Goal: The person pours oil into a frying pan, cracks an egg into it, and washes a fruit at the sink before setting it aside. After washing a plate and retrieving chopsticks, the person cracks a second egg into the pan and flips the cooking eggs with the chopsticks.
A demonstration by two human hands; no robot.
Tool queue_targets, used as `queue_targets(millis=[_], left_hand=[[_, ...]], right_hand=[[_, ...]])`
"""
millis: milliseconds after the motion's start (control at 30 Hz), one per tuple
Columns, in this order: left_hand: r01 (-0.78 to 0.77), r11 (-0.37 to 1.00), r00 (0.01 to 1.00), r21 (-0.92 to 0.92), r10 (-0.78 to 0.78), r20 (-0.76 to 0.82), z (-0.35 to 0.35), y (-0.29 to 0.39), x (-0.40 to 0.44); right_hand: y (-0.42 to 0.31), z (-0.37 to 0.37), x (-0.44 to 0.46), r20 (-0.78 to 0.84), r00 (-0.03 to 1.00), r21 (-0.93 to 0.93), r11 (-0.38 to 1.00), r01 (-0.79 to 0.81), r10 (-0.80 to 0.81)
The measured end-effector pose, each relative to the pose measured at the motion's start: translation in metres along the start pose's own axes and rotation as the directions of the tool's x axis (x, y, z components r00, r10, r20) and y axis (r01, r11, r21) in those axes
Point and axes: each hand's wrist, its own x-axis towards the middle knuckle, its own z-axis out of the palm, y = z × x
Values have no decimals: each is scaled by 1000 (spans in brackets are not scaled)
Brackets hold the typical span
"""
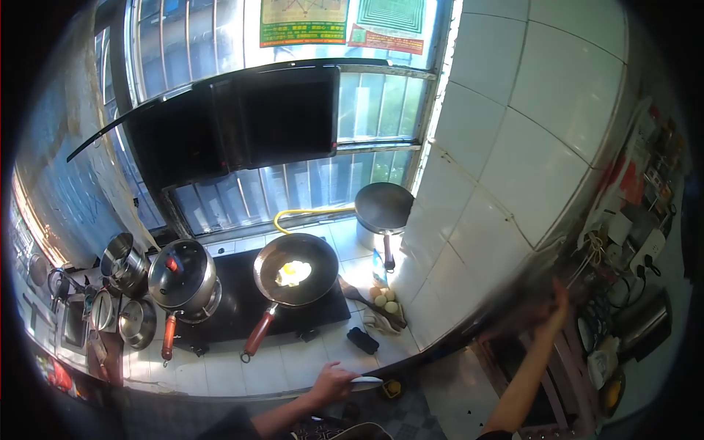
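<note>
My left hand (336, 383) is in front of the counter's front edge, its fingers closed on a thin white object (367, 380) seen almost edge-on; its kind is unclear. Off to the right, my right hand (556, 308) reaches up beside the tiled wall's edge. Motion blur smears its fingers and whatever they may touch. A frying pan (312, 258) with a brown-red handle sits on the black gas stove (238, 277), and a fried egg (294, 273) with white and yolk showing lies inside it.
Left on the stove stands a lidded pot (181, 271). Near the back wall is another pot (381, 227) with a dark pan on top. Several eggs (386, 299) and a black item (362, 340) lie right of the stove. Cluttered shelves (623, 242) fill the far right.
</note>
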Motion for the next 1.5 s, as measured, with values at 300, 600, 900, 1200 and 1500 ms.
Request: queue_targets(millis=[300, 600, 900, 1200, 1500], left_hand=[[80, 997, 997, 0, -80, -19, -51, -49, -51], [157, 987, 983, -16, -158, -98, -126, -103, -148], [416, 908, 893, 52, -397, -212, -160, -118, -204], [818, 521, 341, -244, -780, -524, -146, -108, -232], [-116, 153, -461, -981, -883, -83, -70, -176, -294]], right_hand=[[105, -7, -306, -144, 760, -162, 742, -650, 634], [157, 27, -462, -123, 830, -627, 606, -490, 544], [120, 38, -419, 361, 674, -642, 696, -321, 644], [126, 83, -273, 561, 772, -808, 404, 430, 300], [208, 130, -203, 489, 823, -622, 777, 97, 289]])
